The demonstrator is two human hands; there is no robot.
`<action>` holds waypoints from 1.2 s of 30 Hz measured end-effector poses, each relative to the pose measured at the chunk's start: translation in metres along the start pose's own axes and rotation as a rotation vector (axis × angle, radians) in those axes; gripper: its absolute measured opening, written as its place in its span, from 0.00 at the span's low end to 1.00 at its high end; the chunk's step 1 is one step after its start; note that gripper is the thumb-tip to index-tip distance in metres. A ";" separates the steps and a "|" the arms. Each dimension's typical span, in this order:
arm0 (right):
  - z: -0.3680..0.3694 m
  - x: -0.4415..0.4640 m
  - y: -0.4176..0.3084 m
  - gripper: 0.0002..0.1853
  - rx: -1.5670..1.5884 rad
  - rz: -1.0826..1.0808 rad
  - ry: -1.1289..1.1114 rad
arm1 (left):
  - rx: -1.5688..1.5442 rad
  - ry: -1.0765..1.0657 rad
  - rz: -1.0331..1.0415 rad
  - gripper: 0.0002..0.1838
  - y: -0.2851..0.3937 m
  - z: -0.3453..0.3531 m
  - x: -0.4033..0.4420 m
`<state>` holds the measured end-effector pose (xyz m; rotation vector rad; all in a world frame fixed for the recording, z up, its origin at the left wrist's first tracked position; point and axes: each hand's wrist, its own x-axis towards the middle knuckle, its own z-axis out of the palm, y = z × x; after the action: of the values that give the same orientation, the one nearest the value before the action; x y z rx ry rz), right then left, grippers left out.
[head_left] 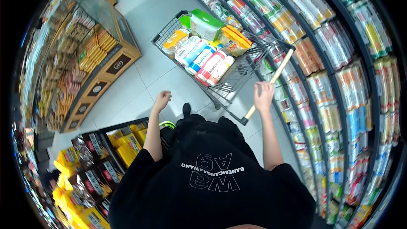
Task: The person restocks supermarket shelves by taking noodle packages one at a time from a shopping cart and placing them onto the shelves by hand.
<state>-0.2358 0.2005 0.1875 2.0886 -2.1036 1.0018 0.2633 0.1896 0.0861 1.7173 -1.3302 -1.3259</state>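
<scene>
My right hand (264, 94) is closed over the pale wooden-looking handle (281, 65) of a shopping cart. The dark wire cart (243, 72) stands at an angle in front of me. In its basket lie white bottles with blue labels (196, 52) and with red labels (215, 65), an orange-and-clear food bag (175, 39), a yellow-topped bag (234, 41) and a large green-and-white pack (206, 23). My left hand (163, 100) hangs in the air left of the cart, touching nothing, its fingers loosely bent and nothing visible in them.
Along the right, curved shelves (311, 55) carry rows of packaged goods close to the cart. On the left stands a wooden display counter (112, 68) with packaged food. Yellow and dark bags (95, 182) are stacked at lower left. Grey tiled floor (140, 21) runs between them.
</scene>
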 end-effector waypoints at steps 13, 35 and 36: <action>0.011 0.021 -0.121 0.11 0.076 0.505 0.565 | 0.348 -0.363 -0.120 0.21 -0.052 -0.176 0.092; 0.453 0.109 -0.174 0.48 0.442 1.379 -0.626 | 0.147 -0.624 -0.336 0.17 0.076 -0.151 0.246; 0.464 0.117 -0.187 0.49 0.313 1.465 -0.563 | 0.201 -0.638 -0.374 0.17 0.084 -0.150 0.251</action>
<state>0.1144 -0.0899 -0.0510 0.4902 -4.0264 0.7130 0.3755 -0.0906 0.1223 1.8122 -1.5643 -2.1474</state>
